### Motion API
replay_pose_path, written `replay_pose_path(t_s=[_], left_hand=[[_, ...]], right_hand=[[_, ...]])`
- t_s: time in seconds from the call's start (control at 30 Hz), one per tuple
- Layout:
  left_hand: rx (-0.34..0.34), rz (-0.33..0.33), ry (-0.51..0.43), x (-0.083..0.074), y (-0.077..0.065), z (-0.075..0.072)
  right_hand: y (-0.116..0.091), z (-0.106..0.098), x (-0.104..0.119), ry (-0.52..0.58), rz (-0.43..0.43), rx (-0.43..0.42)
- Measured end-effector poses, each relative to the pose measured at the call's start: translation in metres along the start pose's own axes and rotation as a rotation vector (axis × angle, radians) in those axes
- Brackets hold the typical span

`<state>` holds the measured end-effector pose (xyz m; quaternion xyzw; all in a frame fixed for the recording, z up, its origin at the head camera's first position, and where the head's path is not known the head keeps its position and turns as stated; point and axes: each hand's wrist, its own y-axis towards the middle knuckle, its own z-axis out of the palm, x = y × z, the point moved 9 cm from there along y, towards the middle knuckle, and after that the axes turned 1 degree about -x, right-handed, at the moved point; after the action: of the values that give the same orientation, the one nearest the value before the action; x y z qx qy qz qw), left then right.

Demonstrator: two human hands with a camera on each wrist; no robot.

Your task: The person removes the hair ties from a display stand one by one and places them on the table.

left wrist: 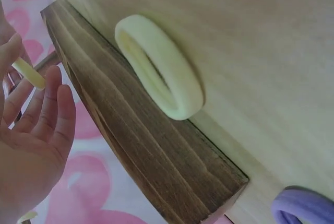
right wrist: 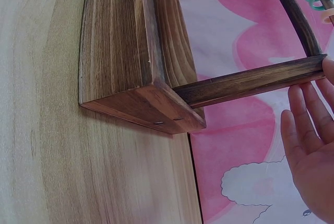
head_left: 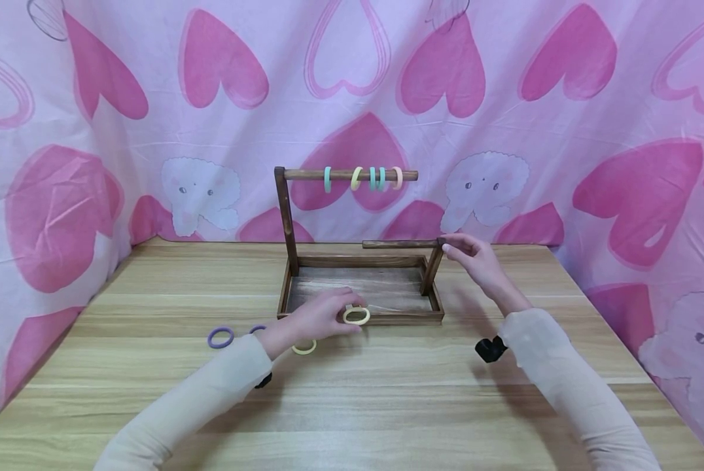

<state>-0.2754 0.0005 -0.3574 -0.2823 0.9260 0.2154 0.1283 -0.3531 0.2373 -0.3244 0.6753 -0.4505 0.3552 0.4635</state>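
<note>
My left hand (head_left: 319, 315) pinches a pale yellow hair tie (head_left: 356, 323) between thumb and fingers, in front of the wooden stand's tray (head_left: 399, 319). Another yellow hair tie (left wrist: 190, 98) lies on the table against the tray's front, partly covered by the left arm in the head view. My right hand (head_left: 475, 261) grips the top of the stand's short post (right wrist: 245, 84), where the lower bar (head_left: 393, 244) joins it; its thumb is mostly cut off in the right wrist view. On the higher bar (head_left: 305, 174) hang several mint, yellow and pink hair ties.
A purple hair tie (head_left: 220, 346) lies on the table left of the stand, with a second purple one (head_left: 258, 327) partly behind the left wrist. Black wrist devices (head_left: 490, 350) show under both forearms. A pink heart-print curtain (head_left: 352, 78) stands behind the table.
</note>
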Motion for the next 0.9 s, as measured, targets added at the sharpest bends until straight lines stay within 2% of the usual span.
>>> replay_pose_path(t_s=[0.13, 0.33, 0.5, 0.67, 0.9], left_hand=[[0.023, 0.035, 0.103, -0.005, -0.004, 0.004], [0.11, 0.024, 0.14, -0.009, -0.011, 0.015], [0.14, 0.019, 0.126, -0.009, -0.016, 0.022], [0.187, -0.023, 0.099, -0.007, -0.02, 0.027], [0.223, -0.035, 0.094, -0.007, -0.025, 0.031]], right_hand=[[0.0, 0.0, 0.0, -0.005, -0.004, -0.003], [-0.001, 0.0, -0.002, -0.018, 0.01, -0.006], [0.0, 0.0, -0.002, -0.008, 0.011, -0.007], [-0.001, 0.001, 0.0, 0.002, -0.006, 0.001], [-0.001, 0.0, 0.0, 0.0, 0.017, -0.009]])
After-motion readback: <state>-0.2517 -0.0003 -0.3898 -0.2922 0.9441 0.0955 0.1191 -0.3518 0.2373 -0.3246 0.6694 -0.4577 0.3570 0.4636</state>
